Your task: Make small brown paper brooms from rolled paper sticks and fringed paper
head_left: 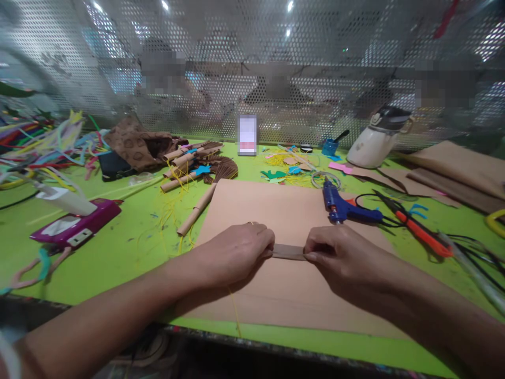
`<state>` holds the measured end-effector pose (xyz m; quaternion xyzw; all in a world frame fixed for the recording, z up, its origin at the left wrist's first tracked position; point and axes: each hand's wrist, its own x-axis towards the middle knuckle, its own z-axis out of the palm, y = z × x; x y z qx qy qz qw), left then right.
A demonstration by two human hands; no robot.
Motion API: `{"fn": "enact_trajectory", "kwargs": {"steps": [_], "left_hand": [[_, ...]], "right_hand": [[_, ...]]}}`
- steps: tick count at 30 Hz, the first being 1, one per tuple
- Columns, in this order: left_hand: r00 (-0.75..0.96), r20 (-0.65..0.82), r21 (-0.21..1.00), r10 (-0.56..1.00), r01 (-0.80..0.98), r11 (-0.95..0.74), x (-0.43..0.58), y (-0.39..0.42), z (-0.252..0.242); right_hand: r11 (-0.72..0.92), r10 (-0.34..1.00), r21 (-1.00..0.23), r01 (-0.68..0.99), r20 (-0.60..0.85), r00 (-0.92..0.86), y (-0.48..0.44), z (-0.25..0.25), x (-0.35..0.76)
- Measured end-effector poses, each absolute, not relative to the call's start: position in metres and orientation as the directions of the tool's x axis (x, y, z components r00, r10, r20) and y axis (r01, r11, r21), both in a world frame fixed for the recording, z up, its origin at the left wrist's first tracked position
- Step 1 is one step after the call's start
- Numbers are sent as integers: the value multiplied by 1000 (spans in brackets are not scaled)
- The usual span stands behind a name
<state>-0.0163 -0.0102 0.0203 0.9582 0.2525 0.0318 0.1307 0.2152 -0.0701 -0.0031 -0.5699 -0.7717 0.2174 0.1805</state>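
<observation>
Between my two hands stretches a narrow brown paper strip. My left hand pinches its left end, fingers curled together. At the other end, the thumb and fingertips of my right hand are closed on the strip. Both hands are over a large sheet of tan kraft paper that lies flat on the green table. A blue glue gun rests by the sheet's right edge, just beyond my right hand. One rolled brown paper tube lies by the sheet's upper left corner.
At left are a purple power strip with a white plug and a heap of coloured strips. Paper rolls with a pleated fan, a phone and a white jug line the back. An orange-handled tool lies right.
</observation>
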Motion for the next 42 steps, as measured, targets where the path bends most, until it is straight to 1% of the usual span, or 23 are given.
{"fn": "enact_trajectory", "kwargs": {"steps": [3, 6, 11, 15, 19, 23, 25, 27, 30, 32, 35, 39, 42], "left_hand": [[877, -4, 255, 481, 466, -847, -15, -10, 20], [870, 18, 227, 494, 477, -849, -15, -12, 18], [865, 28, 178, 501, 488, -854, -14, -14, 19], [866, 17, 190, 500, 488, -852, -14, -13, 20], [863, 12, 205, 504, 492, -846, -14, -12, 20], [875, 6, 221, 484, 470, -854, -15, -10, 20], [874, 16, 226, 486, 470, -853, -16, -10, 20], [876, 32, 229, 481, 462, -857, -16, -10, 20], [896, 65, 205, 439, 418, -885, -17, -11, 21], [910, 108, 155, 400, 382, -911, -17, -13, 22], [922, 171, 65, 347, 340, -938, -16, -17, 21], [930, 201, 1, 307, 314, -950, -11, -22, 18], [941, 203, -77, 271, 291, -953, -7, -23, 16]], "right_hand": [[245, 961, -532, 810, 21, -276, -70, -2, 216], [264, 951, -545, 796, 11, -309, -70, 0, 216], [308, 940, -527, 792, 43, -337, -70, 2, 214], [348, 933, -470, 811, 95, -346, -72, 1, 211], [386, 918, -427, 818, 91, -386, -74, 3, 209], [388, 919, -457, 800, 126, -374, -79, 5, 208], [414, 906, -466, 782, 134, -401, -81, 6, 207], [449, 888, -445, 775, 126, -442, -82, 6, 206], [485, 871, -367, 794, 120, -477, -82, 6, 204], [493, 869, -291, 820, 116, -481, -84, 6, 202], [523, 851, -139, 841, 133, -507, -89, 5, 198], [579, 791, 87, 811, 184, -584, -92, 0, 192], [591, 760, 178, 787, 205, -617, -89, -4, 188]]}}
